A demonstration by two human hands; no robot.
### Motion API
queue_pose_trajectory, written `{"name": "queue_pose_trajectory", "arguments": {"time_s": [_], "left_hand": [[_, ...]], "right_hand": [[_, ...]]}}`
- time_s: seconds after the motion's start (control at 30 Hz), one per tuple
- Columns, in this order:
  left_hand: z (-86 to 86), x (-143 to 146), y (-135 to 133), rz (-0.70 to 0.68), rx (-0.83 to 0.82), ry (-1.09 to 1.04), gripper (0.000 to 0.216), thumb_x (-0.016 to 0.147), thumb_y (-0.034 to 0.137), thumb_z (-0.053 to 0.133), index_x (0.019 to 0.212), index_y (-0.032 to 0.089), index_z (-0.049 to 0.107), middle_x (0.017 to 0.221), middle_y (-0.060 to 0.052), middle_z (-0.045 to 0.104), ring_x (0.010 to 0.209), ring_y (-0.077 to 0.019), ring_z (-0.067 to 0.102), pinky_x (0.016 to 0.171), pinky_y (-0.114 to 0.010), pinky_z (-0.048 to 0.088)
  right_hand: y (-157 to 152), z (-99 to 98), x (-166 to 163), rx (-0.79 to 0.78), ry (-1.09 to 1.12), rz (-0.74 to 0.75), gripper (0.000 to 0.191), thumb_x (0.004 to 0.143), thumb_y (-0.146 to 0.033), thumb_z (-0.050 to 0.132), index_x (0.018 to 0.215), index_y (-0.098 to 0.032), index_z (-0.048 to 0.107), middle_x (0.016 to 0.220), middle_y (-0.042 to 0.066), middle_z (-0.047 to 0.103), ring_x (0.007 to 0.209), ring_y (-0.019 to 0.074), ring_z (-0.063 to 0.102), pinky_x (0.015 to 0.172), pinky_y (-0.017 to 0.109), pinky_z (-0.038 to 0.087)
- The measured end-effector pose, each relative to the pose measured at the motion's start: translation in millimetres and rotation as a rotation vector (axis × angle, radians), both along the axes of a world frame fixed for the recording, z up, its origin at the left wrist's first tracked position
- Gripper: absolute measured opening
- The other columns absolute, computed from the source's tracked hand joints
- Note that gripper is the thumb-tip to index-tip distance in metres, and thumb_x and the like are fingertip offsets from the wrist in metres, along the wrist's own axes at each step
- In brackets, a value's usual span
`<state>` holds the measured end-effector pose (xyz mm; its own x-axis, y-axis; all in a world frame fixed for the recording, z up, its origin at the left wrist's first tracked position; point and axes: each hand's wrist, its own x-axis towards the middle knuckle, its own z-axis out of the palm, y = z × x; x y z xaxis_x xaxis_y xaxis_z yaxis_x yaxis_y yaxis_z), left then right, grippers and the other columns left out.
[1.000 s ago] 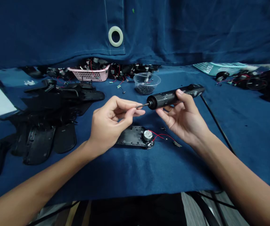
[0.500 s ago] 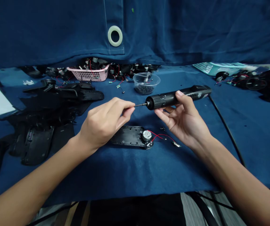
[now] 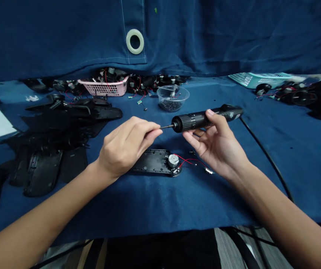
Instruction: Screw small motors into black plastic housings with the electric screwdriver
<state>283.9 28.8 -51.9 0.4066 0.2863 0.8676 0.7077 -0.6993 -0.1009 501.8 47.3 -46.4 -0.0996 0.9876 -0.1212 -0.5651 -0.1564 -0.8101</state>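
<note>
Black electric screwdriver (image 3: 202, 120) across the middle of the view, tip toward nine o'clock, held above the blue cloth (image 3: 154, 203). Right hand (image 3: 218, 147) loosely cradling the barrel, fingers curled around it, not clenched. Left hand (image 3: 125, 147) pinching the thin steel bit (image 3: 167, 127) near its end. Probably light and stiff, with a hard, slick barrel; safest hold on the ridged collar (image 3: 184, 122) or mid-barrel, clear of the fragile-looking red wires (image 3: 190, 160) on the black plastic shell (image 3: 151, 161) below, at six o'clock. Clear cup of small screws (image 3: 171, 99) at twelve o'clock; pink basket (image 3: 102, 87) at eleven.
</note>
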Motion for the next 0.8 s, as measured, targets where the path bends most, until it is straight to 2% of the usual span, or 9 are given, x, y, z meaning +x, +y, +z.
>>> {"name": "queue_pose_trajectory", "arguments": {"time_s": [0.27, 0.53, 0.67, 0.8], "left_hand": [[-1.5, 8, 1, -0.016, 0.011, -0.07, 0.015, 0.085, 0.01, 0.066, 0.098, 0.015, 0.062, 0.086, -0.002, 0.07, 0.078, -0.0117, 0.066, 0.073, -0.022, 0.052], [-1.8, 16, -4, -0.149, -0.331, -0.377, 0.011, 0.087, 0.014, 0.064, 0.096, 0.018, 0.065, 0.085, 0.0, 0.067, 0.071, -0.0098, 0.065, 0.072, -0.023, 0.055], [-4.7, 17, -4, -0.173, -0.428, -0.442, 0.01, 0.088, 0.017, 0.063, 0.098, 0.019, 0.065, 0.087, -0.001, 0.066, 0.074, -0.0113, 0.065, 0.076, -0.027, 0.056], [-5.2, 16, -2, -0.163, -0.451, -0.456, 0.014, 0.088, 0.019, 0.063, 0.102, 0.019, 0.062, 0.093, -0.003, 0.065, 0.079, -0.0123, 0.065, 0.078, -0.028, 0.056]], "right_hand": [[0, -0.8, 0, -0.033, 0.01, 0.013, 0.019, 0.086, -0.035, 0.063, 0.092, -0.018, 0.057, 0.093, 0.006, 0.069, 0.079, 0.0144, 0.07, 0.075, 0.025, 0.063], [1, -2.1, 0, -0.074, 0.03, 0.011, 0.019, 0.088, -0.034, 0.061, 0.091, -0.016, 0.058, 0.088, 0.007, 0.068, 0.075, 0.014, 0.07, 0.075, 0.024, 0.063], [2, -2.9, 1, -0.079, 0.037, 0.006, 0.021, 0.085, -0.035, 0.063, 0.089, -0.016, 0.058, 0.089, 0.008, 0.068, 0.074, 0.0142, 0.069, 0.075, 0.023, 0.063], [2, -2.7, 1, -0.07, 0.041, 0.002, 0.02, 0.084, -0.035, 0.065, 0.089, -0.016, 0.058, 0.09, 0.007, 0.068, 0.073, 0.0138, 0.069, 0.075, 0.023, 0.063]]}}
